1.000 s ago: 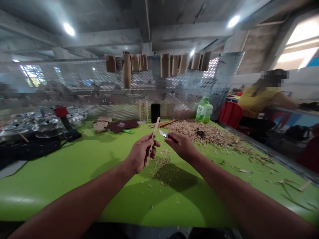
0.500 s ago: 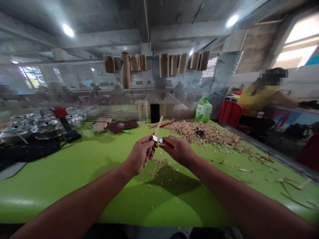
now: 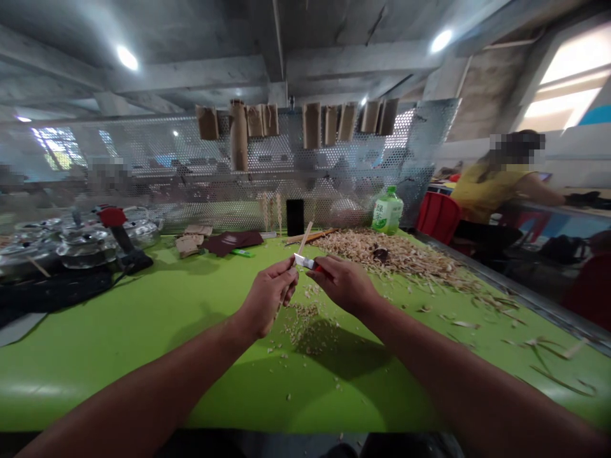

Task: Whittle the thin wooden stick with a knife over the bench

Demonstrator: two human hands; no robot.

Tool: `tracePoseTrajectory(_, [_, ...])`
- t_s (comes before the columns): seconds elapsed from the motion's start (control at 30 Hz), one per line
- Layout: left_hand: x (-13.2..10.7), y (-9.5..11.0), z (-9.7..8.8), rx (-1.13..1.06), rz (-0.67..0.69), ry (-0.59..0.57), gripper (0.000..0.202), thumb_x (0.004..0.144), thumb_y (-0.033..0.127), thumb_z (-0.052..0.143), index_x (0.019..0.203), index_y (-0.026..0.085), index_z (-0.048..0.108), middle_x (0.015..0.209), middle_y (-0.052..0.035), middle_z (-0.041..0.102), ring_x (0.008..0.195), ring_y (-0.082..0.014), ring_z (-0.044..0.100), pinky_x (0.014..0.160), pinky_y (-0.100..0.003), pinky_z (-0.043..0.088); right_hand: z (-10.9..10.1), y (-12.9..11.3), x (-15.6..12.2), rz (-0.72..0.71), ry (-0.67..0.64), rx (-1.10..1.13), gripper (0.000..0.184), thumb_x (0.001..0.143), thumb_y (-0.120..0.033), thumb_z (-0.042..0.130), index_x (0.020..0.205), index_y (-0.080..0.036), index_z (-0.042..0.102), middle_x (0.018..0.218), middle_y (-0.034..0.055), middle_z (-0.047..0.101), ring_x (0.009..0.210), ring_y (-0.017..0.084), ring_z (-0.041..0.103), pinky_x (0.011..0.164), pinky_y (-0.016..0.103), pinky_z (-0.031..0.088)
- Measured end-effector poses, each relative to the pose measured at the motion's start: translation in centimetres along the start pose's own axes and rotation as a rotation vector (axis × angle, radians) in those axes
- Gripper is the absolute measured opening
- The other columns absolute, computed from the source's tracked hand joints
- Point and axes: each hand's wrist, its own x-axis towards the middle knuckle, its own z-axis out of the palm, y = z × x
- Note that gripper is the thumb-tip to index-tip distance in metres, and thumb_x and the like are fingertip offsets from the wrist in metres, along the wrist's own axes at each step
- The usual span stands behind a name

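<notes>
Wooden stick (image 3: 304,238) tilts upright at frame centre, above the green table (image 3: 95,362), its lower length hidden in the left hand (image 3: 268,298), whose fingers close round it. The right hand's (image 3: 344,285) fingers grip the red handle of a utility knife (image 3: 301,261), its blade against the stick. Short, controlled contact suits this close grip, with fingers kept behind the edge. Counted: two hands, one stick, one knife, one green-capped bottle (image 3: 387,213) beyond, nine paper bags (image 3: 311,125) hanging along the top.
</notes>
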Motion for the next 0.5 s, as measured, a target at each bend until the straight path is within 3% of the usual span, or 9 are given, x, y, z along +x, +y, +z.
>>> tracePoseTrajectory(0.13, [-0.7,0.5,0.3,0.026,-0.060,-0.002,0.043,0.083,0.030,0.058,0.123,0.016,0.060,0.064,0.0041,0.045,0.050,-0.0060,0.034,0.046,-0.020,0.027,-0.5,1.4,0.7,0.036,0.059,-0.007,0.027,0.090,-0.041,0.046,0.079,-0.020,0.059,0.071,0.0024,0.057,0.059,0.012,0.045,0.054,0.027,0.023])
tracePoseTrajectory(0.2, [-1.2,0.4,0.6,0.066,-0.101,-0.009,0.045,0.083,0.029,0.058,0.126,0.017,0.060,0.062,0.0039,0.047,0.049,-0.0060,0.035,0.046,-0.020,0.028,-1.5,3.8,1.3,0.166,0.151,0.019,0.030,0.089,-0.041,0.045,0.073,-0.019,0.057,0.066,0.0019,0.055,0.056,0.012,0.042,0.053,0.027,0.022])
tracePoseTrajectory(0.3, [-1.4,0.0,0.9,0.085,-0.110,-0.035,0.048,0.081,0.027,0.061,0.128,0.019,0.059,0.067,0.0025,0.052,0.051,-0.0057,0.037,0.047,-0.020,0.030,-3.4,8.0,2.1,0.496,0.343,0.043,0.038,0.088,-0.047,0.044,0.062,-0.019,0.051,0.054,-0.0007,0.046,0.050,0.012,0.037,0.051,0.028,0.020])
tracePoseTrajectory(0.37, [-1.2,-0.3,0.8,0.055,-0.074,-0.028,0.051,0.080,0.026,0.063,0.130,0.020,0.057,0.071,0.0022,0.054,0.054,-0.0059,0.040,0.048,-0.020,0.034,-4.1,9.4,2.2,0.573,0.442,0.018,0.040,0.088,-0.048,0.044,0.060,-0.019,0.049,0.052,-0.0013,0.044,0.050,0.012,0.037,0.051,0.028,0.020])
tracePoseTrajectory(0.43, [-0.7,-0.5,0.4,0.018,-0.047,-0.013,0.054,0.080,0.025,0.062,0.133,0.020,0.053,0.071,0.0027,0.053,0.055,-0.0067,0.043,0.050,-0.021,0.038,-3.8,8.9,2.0,0.490,0.435,0.031,0.039,0.088,-0.047,0.045,0.062,-0.019,0.049,0.054,-0.0014,0.045,0.052,0.012,0.039,0.051,0.027,0.022])
tracePoseTrajectory(0.5, [-0.3,-0.7,0.0,-0.014,-0.043,-0.003,0.056,0.081,0.025,0.060,0.136,0.020,0.050,0.069,0.0033,0.052,0.054,-0.0074,0.045,0.051,-0.022,0.041,-2.7,6.9,1.6,0.306,0.322,0.089,0.034,0.088,-0.044,0.047,0.066,-0.019,0.051,0.058,-0.0013,0.047,0.055,0.012,0.041,0.053,0.026,0.025])
